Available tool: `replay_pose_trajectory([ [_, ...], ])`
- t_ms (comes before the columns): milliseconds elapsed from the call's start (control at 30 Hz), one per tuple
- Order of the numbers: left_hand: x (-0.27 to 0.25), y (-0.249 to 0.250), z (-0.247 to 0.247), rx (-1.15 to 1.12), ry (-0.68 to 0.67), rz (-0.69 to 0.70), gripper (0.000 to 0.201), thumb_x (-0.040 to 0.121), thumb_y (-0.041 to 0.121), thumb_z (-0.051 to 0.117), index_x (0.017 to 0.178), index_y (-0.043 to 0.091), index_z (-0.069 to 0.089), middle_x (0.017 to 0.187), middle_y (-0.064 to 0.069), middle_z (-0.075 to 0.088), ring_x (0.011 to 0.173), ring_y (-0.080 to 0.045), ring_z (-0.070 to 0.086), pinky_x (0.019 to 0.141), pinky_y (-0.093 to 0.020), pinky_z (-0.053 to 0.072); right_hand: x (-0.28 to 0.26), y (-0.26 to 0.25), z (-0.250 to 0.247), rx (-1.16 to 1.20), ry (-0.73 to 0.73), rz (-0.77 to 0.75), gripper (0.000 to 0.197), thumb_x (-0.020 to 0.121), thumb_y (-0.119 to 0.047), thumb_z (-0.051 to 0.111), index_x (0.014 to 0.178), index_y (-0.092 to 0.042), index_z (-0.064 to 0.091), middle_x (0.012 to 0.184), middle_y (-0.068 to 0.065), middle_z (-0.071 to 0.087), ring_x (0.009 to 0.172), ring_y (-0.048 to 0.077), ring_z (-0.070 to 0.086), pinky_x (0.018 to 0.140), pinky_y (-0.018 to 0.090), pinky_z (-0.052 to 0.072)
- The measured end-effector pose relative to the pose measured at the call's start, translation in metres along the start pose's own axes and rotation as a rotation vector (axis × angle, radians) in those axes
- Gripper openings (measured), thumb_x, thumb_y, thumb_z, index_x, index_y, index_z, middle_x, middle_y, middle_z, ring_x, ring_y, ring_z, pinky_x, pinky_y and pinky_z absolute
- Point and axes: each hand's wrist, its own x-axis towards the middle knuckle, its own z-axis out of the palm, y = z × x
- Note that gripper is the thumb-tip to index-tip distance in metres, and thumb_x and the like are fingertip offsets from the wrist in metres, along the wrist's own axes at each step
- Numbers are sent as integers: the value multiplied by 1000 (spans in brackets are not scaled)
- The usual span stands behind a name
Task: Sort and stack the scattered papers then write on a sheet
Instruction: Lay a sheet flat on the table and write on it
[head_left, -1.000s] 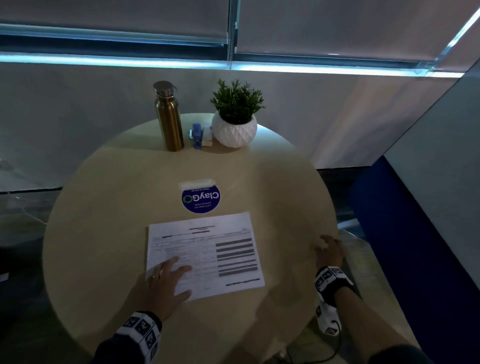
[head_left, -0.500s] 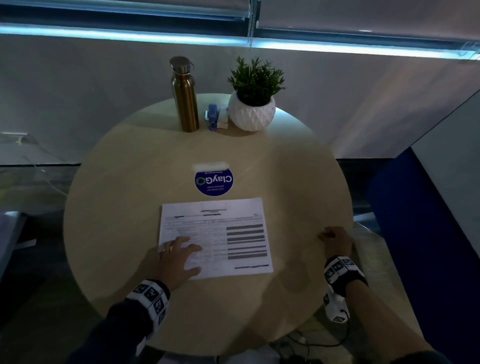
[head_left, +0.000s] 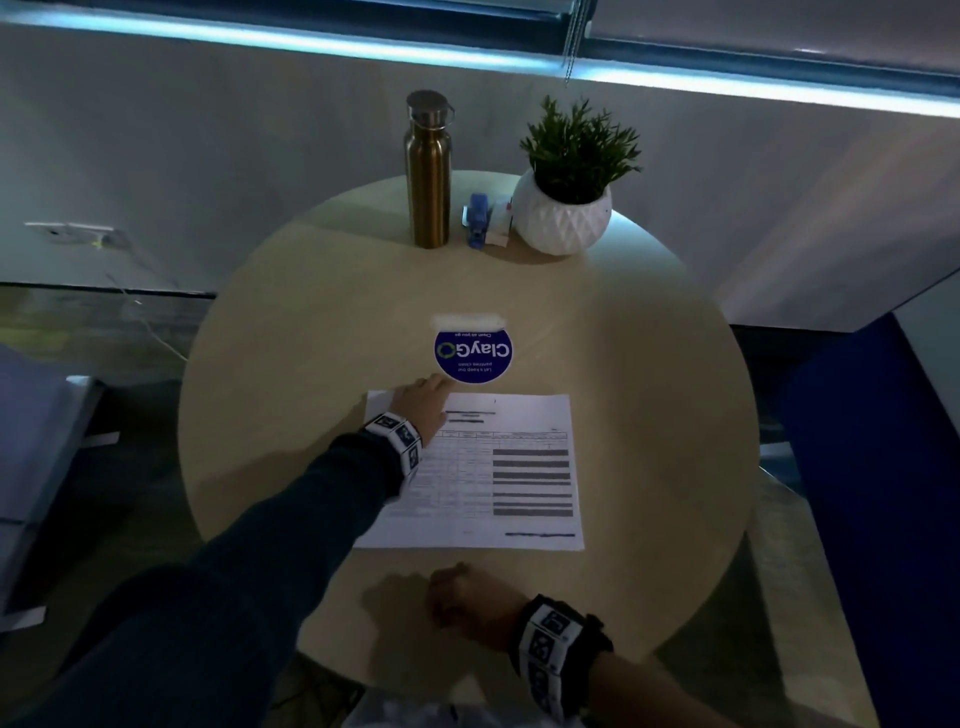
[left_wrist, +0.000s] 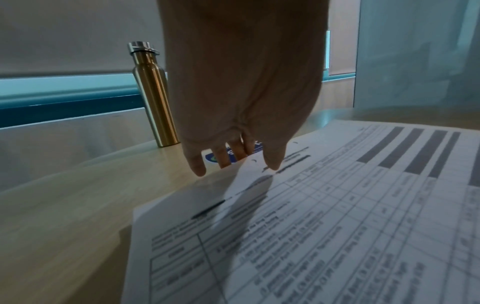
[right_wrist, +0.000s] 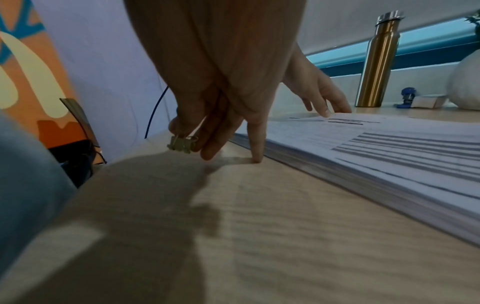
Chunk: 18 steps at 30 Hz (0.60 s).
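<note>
A stack of printed forms (head_left: 509, 467) lies squared on the round wooden table (head_left: 270, 395). My left hand (head_left: 422, 399) reaches over the stack's far left corner, its straight fingers (left_wrist: 272, 162) touching the top sheet (left_wrist: 337, 226) at the far edge. My right hand (head_left: 460, 597) sits on the table just in front of the stack's near edge. It pinches a small gold binder clip (right_wrist: 182, 143), while one finger (right_wrist: 257, 148) stands on the table against the side of the stack (right_wrist: 389, 164). No pen is in view.
At the table's far side stand a gold bottle (head_left: 428, 171), a small blue object (head_left: 477, 221) and a potted plant (head_left: 566, 208). A round blue sticker (head_left: 474, 353) lies beyond the stack. A blue seat (head_left: 883, 467) is at the right, more papers (head_left: 31, 441) at the left.
My left hand moved from the stack's near left corner to its far left corner. My right hand came from the table's right edge to the front of the stack.
</note>
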Motion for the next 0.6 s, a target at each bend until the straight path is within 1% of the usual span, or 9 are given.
replay_pose_trajectory([
  [67,6,1,1,19,-21,14,50,92,12,49,139,11,33,144,-9,37,128,-30,39,104,-44,33,7,-1,0,-17,15,23,16,87,0,56,95,8,66,105,26,63,98,39,59,94,44,45],
  [133,11,0,3,28,-30,12,47,91,12,50,136,11,37,141,-9,39,126,-31,39,103,-46,34,10,-2,-3,-7,39,58,17,88,0,54,96,10,65,106,28,62,99,39,59,92,42,44],
  [200,14,0,5,61,-60,7,44,91,15,50,134,10,39,139,-10,39,125,-31,38,102,-45,35,11,-4,-7,5,43,79,19,89,-2,53,100,9,63,110,28,60,101,38,57,91,41,42],
  [267,17,2,7,105,-82,-10,43,91,14,50,132,9,40,138,-12,37,125,-32,36,101,-41,34,11,-2,-10,20,43,93,20,90,-3,52,102,9,63,113,27,58,104,37,56,91,42,44],
  [333,19,4,10,130,-78,-42,42,91,11,48,131,9,40,138,-13,34,126,-32,34,99,-41,33,10,-1,-12,32,44,104,20,91,-3,51,102,8,62,116,26,56,105,38,55,90,42,44],
  [433,22,4,14,153,-55,-71,38,89,10,50,126,7,43,136,-14,35,125,-32,35,96,-41,36,9,0,-14,39,54,108,20,91,-4,51,101,8,63,115,26,55,103,38,55,87,42,44],
  [533,26,1,12,110,-66,-64,36,87,10,52,122,6,44,133,-14,41,122,-32,38,95,-40,38,9,1,-16,35,64,107,19,90,-4,52,98,8,63,113,25,56,101,38,55,86,42,45],
  [600,29,1,9,54,-119,-54,37,88,9,50,124,8,43,133,-14,45,122,-32,40,97,-41,37,10,1,-16,35,70,116,18,90,-4,52,98,8,63,112,24,56,101,38,55,85,40,45],
])
